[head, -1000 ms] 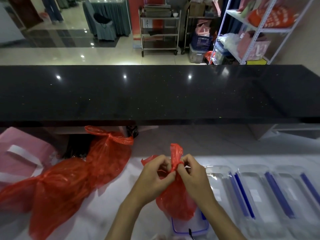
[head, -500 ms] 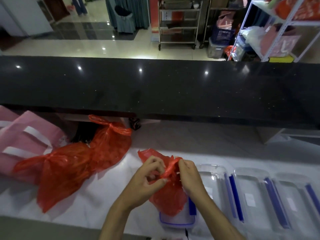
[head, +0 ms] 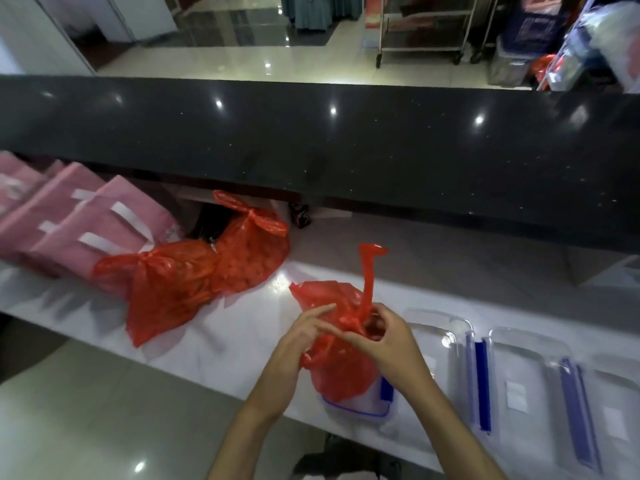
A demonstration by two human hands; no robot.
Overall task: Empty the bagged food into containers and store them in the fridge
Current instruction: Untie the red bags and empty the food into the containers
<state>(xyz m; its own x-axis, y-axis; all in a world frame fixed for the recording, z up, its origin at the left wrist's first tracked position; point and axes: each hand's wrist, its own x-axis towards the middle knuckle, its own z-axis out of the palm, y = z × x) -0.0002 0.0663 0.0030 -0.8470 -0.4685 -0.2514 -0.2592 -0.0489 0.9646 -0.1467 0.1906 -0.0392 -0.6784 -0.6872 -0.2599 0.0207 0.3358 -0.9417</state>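
The red bag [head: 341, 368] is thin, crinkled, see-through plastic, bulging at the bottom, and it sits in an open clear container [head: 360, 405] with a blue rim. The right hand [head: 388, 341] curls its fingers round the bag's knotted neck, one handle strip standing straight up above them. The left hand [head: 304, 332] pinches the knot, other fingers extended.

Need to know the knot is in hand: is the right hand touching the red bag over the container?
Touching. The head view shows the right hand with its fingers curled around the knotted neck of the red bag.
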